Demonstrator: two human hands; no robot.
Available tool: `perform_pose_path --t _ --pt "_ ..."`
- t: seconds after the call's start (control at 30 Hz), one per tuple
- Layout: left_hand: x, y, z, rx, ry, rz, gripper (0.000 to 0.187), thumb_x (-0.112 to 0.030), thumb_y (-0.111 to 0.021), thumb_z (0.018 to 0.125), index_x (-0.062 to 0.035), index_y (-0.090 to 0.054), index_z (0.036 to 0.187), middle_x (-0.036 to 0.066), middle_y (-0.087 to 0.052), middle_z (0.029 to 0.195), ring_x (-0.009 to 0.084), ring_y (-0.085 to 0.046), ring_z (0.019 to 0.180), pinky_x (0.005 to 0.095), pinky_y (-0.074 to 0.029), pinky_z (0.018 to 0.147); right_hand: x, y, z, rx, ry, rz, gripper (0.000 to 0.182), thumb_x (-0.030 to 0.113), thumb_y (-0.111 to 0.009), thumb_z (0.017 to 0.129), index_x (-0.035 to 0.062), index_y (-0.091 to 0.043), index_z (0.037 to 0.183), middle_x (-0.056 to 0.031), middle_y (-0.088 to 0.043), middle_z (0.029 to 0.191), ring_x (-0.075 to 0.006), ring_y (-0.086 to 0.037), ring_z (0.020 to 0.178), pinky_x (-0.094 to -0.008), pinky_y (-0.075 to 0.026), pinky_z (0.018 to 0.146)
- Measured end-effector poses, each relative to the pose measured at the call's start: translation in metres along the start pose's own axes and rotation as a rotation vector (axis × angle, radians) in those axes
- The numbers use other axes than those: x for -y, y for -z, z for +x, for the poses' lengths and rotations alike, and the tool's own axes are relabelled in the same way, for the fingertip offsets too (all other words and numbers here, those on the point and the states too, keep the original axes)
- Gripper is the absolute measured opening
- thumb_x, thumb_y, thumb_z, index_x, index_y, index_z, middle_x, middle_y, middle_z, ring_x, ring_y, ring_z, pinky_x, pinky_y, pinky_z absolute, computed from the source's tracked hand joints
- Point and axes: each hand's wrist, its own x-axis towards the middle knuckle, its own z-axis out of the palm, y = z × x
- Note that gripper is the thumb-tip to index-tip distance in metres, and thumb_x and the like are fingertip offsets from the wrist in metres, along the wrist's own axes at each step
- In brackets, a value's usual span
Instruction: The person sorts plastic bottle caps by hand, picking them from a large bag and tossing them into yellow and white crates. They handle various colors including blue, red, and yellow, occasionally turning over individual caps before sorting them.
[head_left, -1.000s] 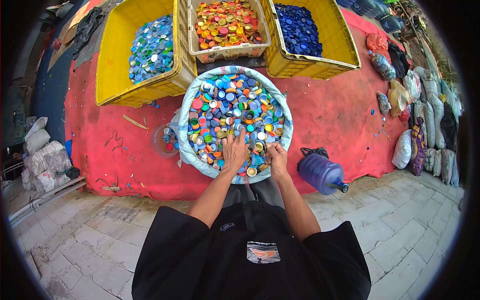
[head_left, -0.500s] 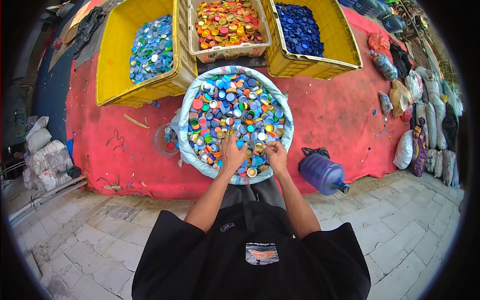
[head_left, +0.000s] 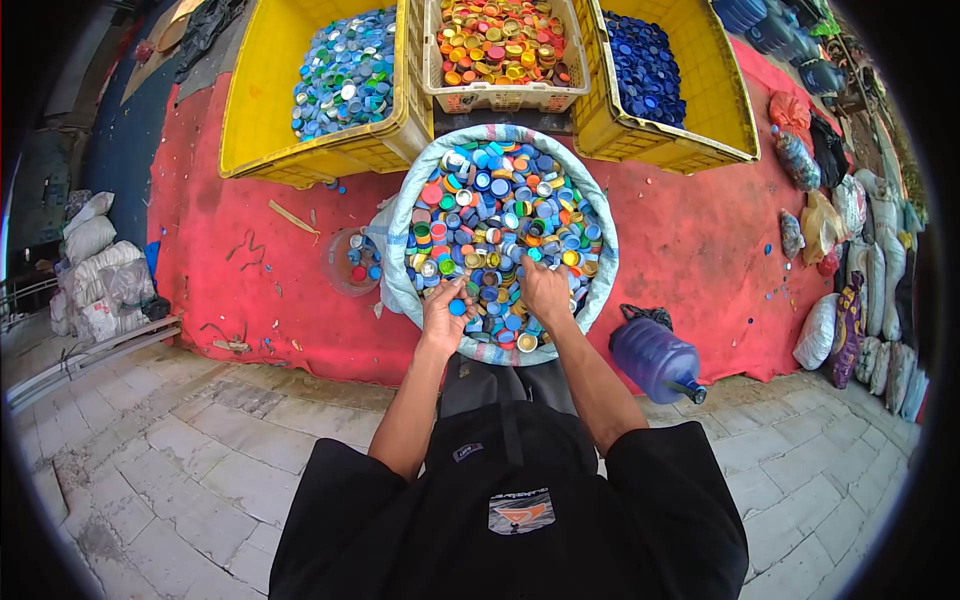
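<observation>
A round sack with a rolled pale green rim [head_left: 397, 235] stands before me, full of mixed plastic bottle caps [head_left: 483, 205]. At its near left side my left hand [head_left: 442, 318] is closed, with a blue bottle cap [head_left: 457, 307] held at its fingers. My right hand [head_left: 546, 295] reaches over the near right of the heap, fingers down among the caps and drawn together. A turquoise cap [head_left: 534, 254] lies right by its fingertips. What those fingers pinch, if anything, is hidden.
Beyond the sack stand a yellow crate [head_left: 250, 130] of light blue caps, a white basket [head_left: 510, 95] of yellow and red caps, and another yellow crate [head_left: 725, 110] of dark blue caps. A water jug [head_left: 655, 358] lies at right, a clear tub [head_left: 345, 275] at left.
My left hand has drawn back from the heap towards the near rim and now shows a blue cap. The right hand has moved forward into the caps. The whole view has shifted slightly.
</observation>
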Motion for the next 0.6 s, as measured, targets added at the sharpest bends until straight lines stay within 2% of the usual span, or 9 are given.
perform_pose_path --t 0.07,0.17,0.2,0.3,0.33,0.4,0.5,0.53,0.6 --pt "0.002 0.004 0.000 -0.001 -0.010 0.093 0.014 -0.016 -0.068 0.085 -0.0080 -0.058 0.089 0.000 -0.057 0.076 0.0084 -0.057 0.068 0.0238 -0.045 0.055 0.000 -0.004 -0.001 -0.003 0.004 -0.016 0.022 0.013 -0.060 0.080 0.0065 -0.056 0.101 -0.0127 -0.068 0.086 -0.0303 -0.065 0.073 -0.0450 -0.040 0.068" --pt "0.003 0.000 -0.004 -0.069 -0.077 0.540 0.017 -0.015 -0.070 0.083 -0.0073 -0.057 0.092 0.002 -0.061 0.079 0.0068 -0.060 0.073 0.0221 -0.043 0.054 0.000 -0.004 0.000 -0.061 0.023 -0.007 0.023 0.013 -0.060 0.079 0.0061 -0.057 0.101 -0.0143 -0.068 0.087 -0.0314 -0.065 0.073 -0.0438 -0.040 0.065" --pt "0.012 0.011 0.005 -0.072 -0.152 0.673 0.027 -0.014 -0.073 0.080 -0.0045 -0.057 0.099 0.005 -0.065 0.084 0.0113 -0.064 0.074 0.0246 -0.046 0.058 -0.001 -0.003 0.000 -0.089 0.028 0.002 0.024 0.013 -0.061 0.079 0.0060 -0.058 0.102 -0.0148 -0.068 0.086 -0.0319 -0.065 0.072 -0.0432 -0.041 0.063" --pt "0.023 0.015 0.006 -0.127 -0.342 1.129 0.038 -0.015 -0.075 0.077 -0.0010 -0.056 0.105 0.009 -0.067 0.085 0.0167 -0.065 0.071 0.0287 -0.050 0.064 -0.007 -0.004 -0.001 -0.262 0.043 0.338 0.024 0.011 -0.060 0.081 0.0049 -0.061 0.104 -0.0144 -0.065 0.081 -0.0271 -0.064 0.068 -0.0385 -0.040 0.055" --pt "0.025 0.015 0.006 -0.129 -0.294 1.195 0.044 -0.015 -0.075 0.075 0.0023 -0.053 0.110 0.014 -0.069 0.087 0.0235 -0.067 0.074 0.0335 -0.051 0.070 -0.008 0.002 -0.001 -0.220 -0.046 0.439 0.026 0.009 -0.060 0.079 0.0053 -0.061 0.105 -0.0131 -0.064 0.080 -0.0260 -0.063 0.067 -0.0384 -0.041 0.056" --pt "0.029 0.012 0.005 -0.116 -0.391 1.357 0.043 -0.014 -0.074 0.076 0.0028 -0.053 0.109 0.015 -0.070 0.090 0.0263 -0.068 0.078 0.0360 -0.052 0.072 -0.009 0.017 -0.006 -0.131 -0.226 0.638 0.031 0.004 -0.060 0.077 0.0060 -0.062 0.107 -0.0104 -0.062 0.079 -0.0239 -0.060 0.066 -0.0382 -0.042 0.058" --pt "0.036 0.004 0.003 -0.085 -0.489 1.512 0.041 -0.014 -0.071 0.077 0.0014 -0.050 0.109 0.016 -0.069 0.093 0.0343 -0.067 0.083 0.0425 -0.051 0.074 -0.024 0.034 -0.017 0.087 -0.603 1.576 0.030 0.005 -0.059 0.077 0.0054 -0.063 0.107 -0.0047 -0.057 0.075 -0.0163 -0.048 0.057 -0.0334 -0.040 0.054" --pt "0.037 -0.001 0.000 -0.086 -0.508 1.543 0.039 -0.015 -0.071 0.078 0.0008 -0.049 0.107 0.017 -0.069 0.093 0.0358 -0.067 0.084 0.0442 -0.051 0.074 -0.016 0.048 -0.020 0.031 -0.670 1.862 0.021 0.011 -0.057 0.080 0.0029 -0.062 0.098 -0.0018 -0.050 0.069 -0.0123 -0.039 0.053 -0.0278 -0.035 0.053" --pt "0.039 -0.007 0.000 -0.095 -0.511 1.611 0.038 -0.017 -0.071 0.079 -0.0008 -0.046 0.102 0.019 -0.068 0.090 0.0395 -0.066 0.082 0.0484 -0.051 0.072 -0.027 0.045 -0.032 0.095 -0.634 2.161 0.016 0.014 -0.054 0.081 0.0039 -0.060 0.092 -0.0025 -0.048 0.070 -0.0130 -0.039 0.054 -0.0281 -0.034 0.054"
